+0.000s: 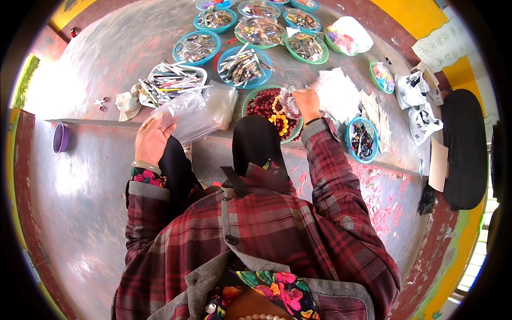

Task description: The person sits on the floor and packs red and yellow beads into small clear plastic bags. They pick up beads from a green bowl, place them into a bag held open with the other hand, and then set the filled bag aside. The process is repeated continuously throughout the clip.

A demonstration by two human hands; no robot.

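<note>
My left hand [151, 140] pinches the edge of a clear plastic bag [188, 113], which looks flat. More clear bags [221, 101] lie beside it on the ledge. My right hand [306, 104] is closed on a small clear packet [288, 102] above the right side of a green basin [247, 106]; what is inside the packet is hard to make out. Dark red bead strings [259, 103] fill the basin, with a string of yellow beads [279, 122] on top. My knee hides the basin's lower left part.
Pens fill a white tray [203, 74] and a blue basin [266, 74]. Several basins of packed items, including a green one [323, 57], stand farther back. To the right are white plastic sheets [337, 96] and a blue basket [350, 143]. Scissors [101, 103] lie left, above a purple basin [61, 140].
</note>
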